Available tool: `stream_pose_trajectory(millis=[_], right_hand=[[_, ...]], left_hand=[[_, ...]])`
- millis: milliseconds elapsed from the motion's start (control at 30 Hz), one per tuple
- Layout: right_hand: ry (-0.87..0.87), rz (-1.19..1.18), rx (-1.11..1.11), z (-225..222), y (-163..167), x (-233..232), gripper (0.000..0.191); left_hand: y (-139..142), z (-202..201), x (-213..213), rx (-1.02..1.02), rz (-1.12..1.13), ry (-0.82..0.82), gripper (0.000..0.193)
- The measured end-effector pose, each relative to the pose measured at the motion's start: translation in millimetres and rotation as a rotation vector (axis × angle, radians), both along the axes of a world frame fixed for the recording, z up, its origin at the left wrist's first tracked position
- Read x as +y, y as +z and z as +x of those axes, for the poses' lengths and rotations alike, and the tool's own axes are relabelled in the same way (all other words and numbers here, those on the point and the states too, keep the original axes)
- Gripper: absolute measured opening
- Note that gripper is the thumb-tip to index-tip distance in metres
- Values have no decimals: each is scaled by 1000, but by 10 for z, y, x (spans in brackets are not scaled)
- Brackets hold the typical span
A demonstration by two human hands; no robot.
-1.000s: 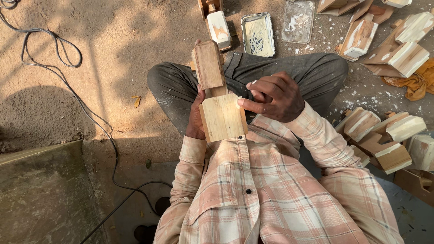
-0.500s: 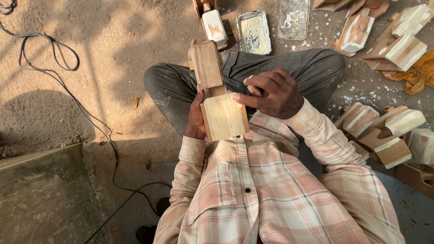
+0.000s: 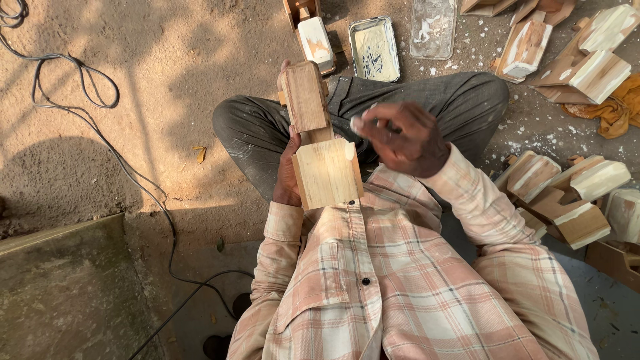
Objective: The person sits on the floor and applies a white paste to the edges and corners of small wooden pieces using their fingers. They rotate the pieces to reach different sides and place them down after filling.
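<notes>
I see the right hand (image 3: 400,137) has lifted off the wooden block (image 3: 320,143), fingers pinched around white filler; my left hand (image 3: 288,177) grips the block over the lap, so another dab seems underway.

Seeing warm low sunlight, long soft shadows across ground (image 3: 167,60); lower left dim. Picture sharp, no glare, slight edge stretch.

Sunlit dirt floor (image 3: 167,80) fills the upper left, a concrete slab (image 3: 67,293) lies shaded at lower left, white specks upper right.
</notes>
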State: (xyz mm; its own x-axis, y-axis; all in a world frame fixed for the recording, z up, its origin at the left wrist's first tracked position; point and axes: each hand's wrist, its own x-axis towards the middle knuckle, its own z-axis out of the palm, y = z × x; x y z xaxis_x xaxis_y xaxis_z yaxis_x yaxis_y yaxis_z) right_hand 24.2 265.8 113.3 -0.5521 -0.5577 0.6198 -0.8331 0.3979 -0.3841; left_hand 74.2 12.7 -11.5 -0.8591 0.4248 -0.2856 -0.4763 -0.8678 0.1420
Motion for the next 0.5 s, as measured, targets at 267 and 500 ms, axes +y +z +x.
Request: stream_pose_trajectory(millis=[267,500], right_hand=[[30,123,40,116,20,53,76],[101,68,36,170,64,98,70]], left_hand=[[14,-18,-11,34,-12,-12,60],[-28,-23,-2,-55,-132,-2,66]])
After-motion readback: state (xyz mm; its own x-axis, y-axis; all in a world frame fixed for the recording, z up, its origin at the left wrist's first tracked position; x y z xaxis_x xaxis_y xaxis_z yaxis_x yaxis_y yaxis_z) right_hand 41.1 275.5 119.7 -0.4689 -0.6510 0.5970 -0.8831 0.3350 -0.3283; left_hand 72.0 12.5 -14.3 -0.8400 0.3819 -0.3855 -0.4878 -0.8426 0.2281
